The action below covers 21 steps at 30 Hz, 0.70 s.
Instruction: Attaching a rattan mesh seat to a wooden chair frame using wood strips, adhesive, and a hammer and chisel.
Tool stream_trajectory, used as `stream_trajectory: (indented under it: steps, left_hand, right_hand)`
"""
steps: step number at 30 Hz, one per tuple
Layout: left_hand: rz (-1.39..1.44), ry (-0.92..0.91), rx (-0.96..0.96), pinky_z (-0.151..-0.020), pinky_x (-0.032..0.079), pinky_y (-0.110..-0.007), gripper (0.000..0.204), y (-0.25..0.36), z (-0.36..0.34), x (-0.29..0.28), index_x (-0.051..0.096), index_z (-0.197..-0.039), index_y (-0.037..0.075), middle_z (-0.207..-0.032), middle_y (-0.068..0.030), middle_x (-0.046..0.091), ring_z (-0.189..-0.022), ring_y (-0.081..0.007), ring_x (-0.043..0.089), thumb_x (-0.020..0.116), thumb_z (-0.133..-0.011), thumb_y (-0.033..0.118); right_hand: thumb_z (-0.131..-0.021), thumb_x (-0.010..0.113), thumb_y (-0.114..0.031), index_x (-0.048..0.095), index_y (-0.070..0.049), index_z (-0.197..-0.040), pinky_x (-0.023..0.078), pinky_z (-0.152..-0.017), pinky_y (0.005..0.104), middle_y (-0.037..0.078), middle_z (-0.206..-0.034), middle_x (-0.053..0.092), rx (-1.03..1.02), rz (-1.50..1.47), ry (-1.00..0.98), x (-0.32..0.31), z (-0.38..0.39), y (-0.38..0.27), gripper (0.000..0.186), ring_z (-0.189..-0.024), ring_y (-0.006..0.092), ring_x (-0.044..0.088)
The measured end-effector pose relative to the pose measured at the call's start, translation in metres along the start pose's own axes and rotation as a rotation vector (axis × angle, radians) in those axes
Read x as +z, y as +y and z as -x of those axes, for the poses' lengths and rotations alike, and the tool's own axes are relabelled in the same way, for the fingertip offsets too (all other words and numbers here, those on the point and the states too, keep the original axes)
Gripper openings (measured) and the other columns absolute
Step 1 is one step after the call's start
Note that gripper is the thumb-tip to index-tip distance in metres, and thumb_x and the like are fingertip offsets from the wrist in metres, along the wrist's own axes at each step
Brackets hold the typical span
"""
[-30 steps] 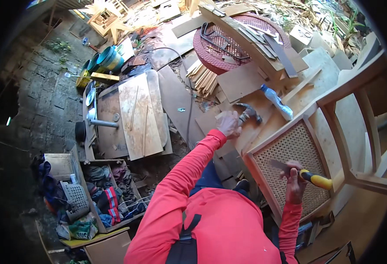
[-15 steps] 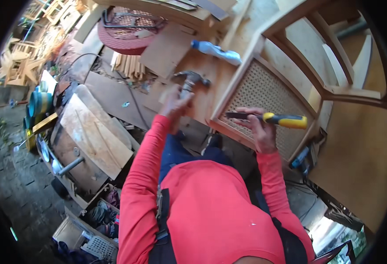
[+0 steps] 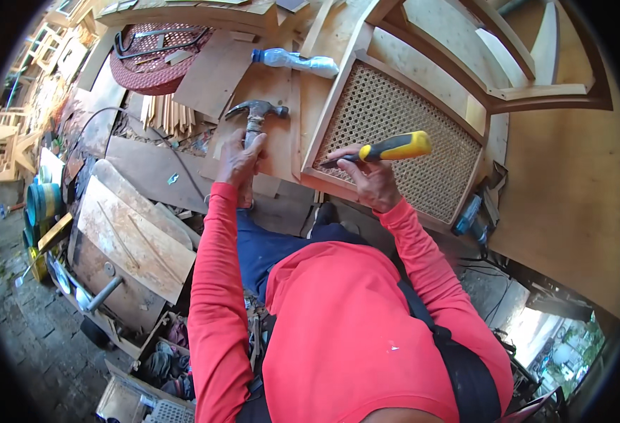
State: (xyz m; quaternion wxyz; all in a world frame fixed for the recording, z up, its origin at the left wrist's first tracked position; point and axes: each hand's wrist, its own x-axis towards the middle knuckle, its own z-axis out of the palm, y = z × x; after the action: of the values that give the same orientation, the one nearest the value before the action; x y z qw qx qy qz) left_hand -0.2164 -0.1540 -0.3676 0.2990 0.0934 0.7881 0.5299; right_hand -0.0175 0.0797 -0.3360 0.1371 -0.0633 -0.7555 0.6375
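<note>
My left hand [image 3: 239,161] is closed round the handle of a claw hammer [image 3: 257,113], whose steel head points away from me over a wooden board. Off to the right, my right hand [image 3: 370,180] grips a chisel [image 3: 398,146] near where its dark blade meets the yellow and black handle. The blade points left, over the near-left corner of a woven cane panel [image 3: 409,134] set in a wooden chair frame [image 3: 310,180]. Whether the tip touches the frame I cannot tell.
A crumpled plastic bottle [image 3: 296,62] lies beyond the hammer. At the far left a hacksaw-like metal frame rests on a round red woven seat [image 3: 148,74]. A blue power tool [image 3: 469,217] sits by the panel's near-right corner. Wood offcuts [image 3: 165,116] and a cable lie leftward.
My right hand has brought the chisel's blade to the panel's near-left corner, and its handle now tilts upward. The hammer stays in my left hand. The whole view has shifted.
</note>
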Motion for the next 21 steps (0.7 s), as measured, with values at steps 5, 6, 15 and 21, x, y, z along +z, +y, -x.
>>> stream_trajectory:
  steps: [5, 6, 15, 21]
  left_hand:
    - [-0.023, 0.012, 0.038, -0.044, 0.047, -0.03, 0.034, -0.009, -0.003, 0.001, 0.062, -0.1, 0.003, -0.072, -0.0064, 0.067, -0.047, -0.0119, 0.057, 0.072, -0.101, 0.035]
    - [-0.015, 0.027, 0.032, -0.044, 0.048, -0.031, 0.033, -0.009, -0.004, 0.002, 0.062, -0.098, 0.002, -0.071, -0.0075, 0.068, -0.047, -0.0127, 0.059, 0.073, -0.099, 0.033]
    - [0.168, -0.036, 0.076, -0.044, 0.045, -0.028, 0.026, -0.007, 0.029, 0.001, 0.056, -0.103, 0.004, -0.075, -0.0041, 0.063, -0.05, -0.0101, 0.054, 0.067, -0.105, 0.027]
    - [0.351, 0.091, 0.11, -0.046, 0.041, -0.024, 0.018, 0.056, 0.132, 0.009, 0.051, -0.115, 0.009, -0.075, -0.0016, 0.058, -0.053, -0.0075, 0.051, 0.06, -0.11, 0.024]
  right_hand:
    - [-0.094, 0.068, 0.007, 0.07, -0.001, -0.11, 0.06, -0.092, 0.0347, 0.008, -0.104, 0.073, -0.048, 0.123, -0.019, 0.011, -0.003, 0.004, 0.018, -0.102, 0.0217, 0.073]
    - [-0.094, 0.067, 0.007, 0.07, -0.001, -0.111, 0.059, -0.089, 0.033, 0.009, -0.106, 0.072, -0.054, 0.111, -0.014, 0.014, -0.002, 0.009, 0.019, -0.102, 0.0216, 0.072]
    - [-0.095, 0.071, 0.002, 0.072, -0.002, -0.108, 0.058, -0.085, 0.0336, 0.01, -0.104, 0.071, -0.064, 0.209, -0.003, 0.017, -0.003, 0.022, 0.014, -0.096, 0.0215, 0.07]
    - [-0.094, 0.069, 0.004, 0.07, 0.0, -0.106, 0.057, -0.084, 0.0357, 0.011, -0.094, 0.069, -0.078, 0.225, 0.023, 0.024, 0.0, 0.014, 0.013, -0.093, 0.0251, 0.07]
